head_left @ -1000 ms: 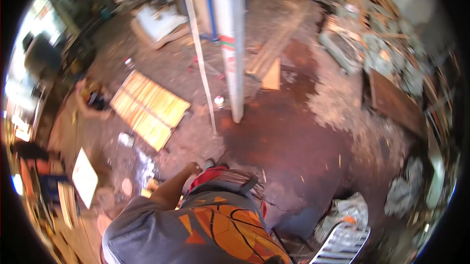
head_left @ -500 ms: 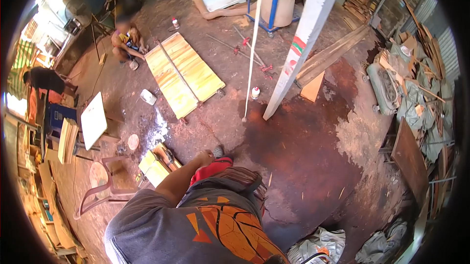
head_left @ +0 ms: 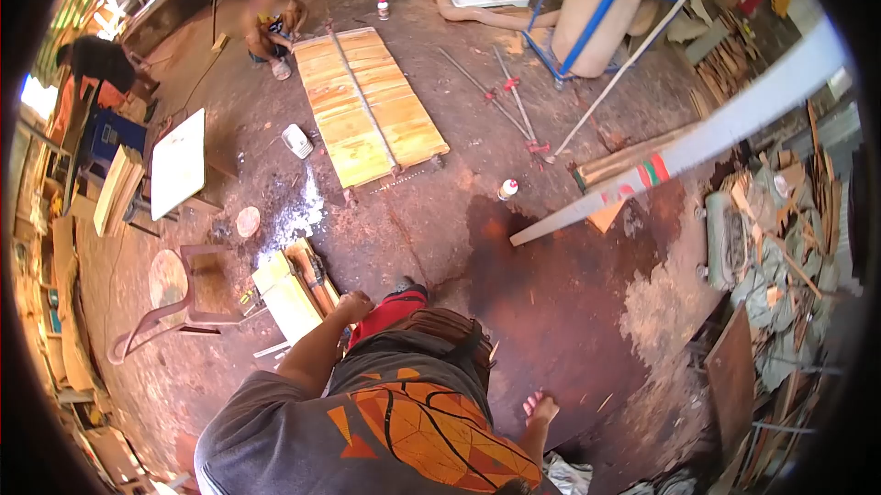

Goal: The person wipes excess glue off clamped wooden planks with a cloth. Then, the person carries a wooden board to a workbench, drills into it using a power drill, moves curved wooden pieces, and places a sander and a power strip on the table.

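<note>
My left hand point(head_left: 353, 305) hangs beside the red cloth at my leg, its fingers curled in and nothing visible in them. Out to the right of my body, over the dark wet floor, my right hand point(head_left: 540, 406) is empty with its fingers apart. Left of my left hand lies a low stack of pale boards point(head_left: 288, 300) with a dark tool on it. Farther forward, a yellow wooden panel point(head_left: 369, 110) rests low over the floor with a long bar clamp point(head_left: 360, 96) across it. A white bottle with a red cap point(head_left: 507, 189) stands ahead of me.
A white post point(head_left: 679, 157) slants at the right. Red-ended clamps point(head_left: 512, 91) lie beyond the panel. One person point(head_left: 271, 22) crouches at its far corner; another point(head_left: 103, 64) bends at far left. A brown chair point(head_left: 197, 298) is left, a debris heap point(head_left: 775, 238) right.
The view has swung right and forward, so the post now leans more and the panel appears higher. My right hand has come into view at the lower right.
</note>
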